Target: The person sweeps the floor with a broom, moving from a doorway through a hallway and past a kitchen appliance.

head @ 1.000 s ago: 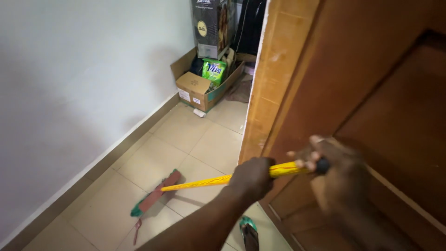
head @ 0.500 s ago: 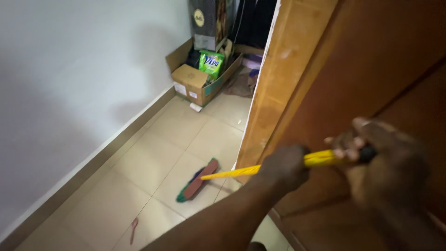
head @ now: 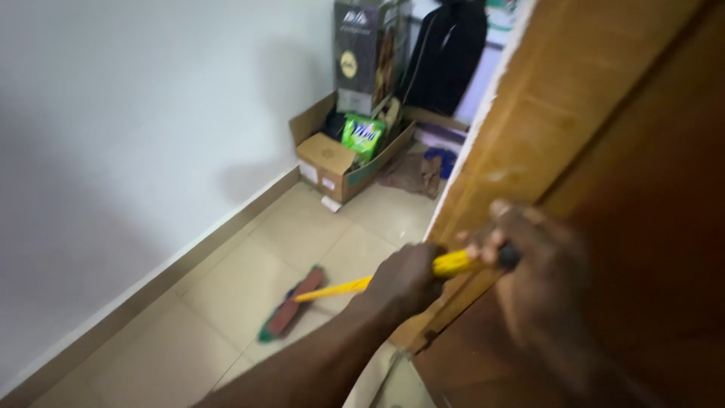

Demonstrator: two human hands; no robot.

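— Yellow broom handle: who has it, and how?
— Both hands are wrapped round it. The left hand grips mid-shaft, fingers curled; the right hand closes over the dark end cap, close to the wooden door.
— And the working end?
— The broom head, reddish with green bristles, rests on the tiled floor near the skirting, well short of the cardboard box in the corner.
— Step in hand?
— Mid-sweep, I'd judge; the next stroke calls for steering the head clear of the door edge.
— Anything unclear?
— The right hand is blurred, and the door hides the floor behind it
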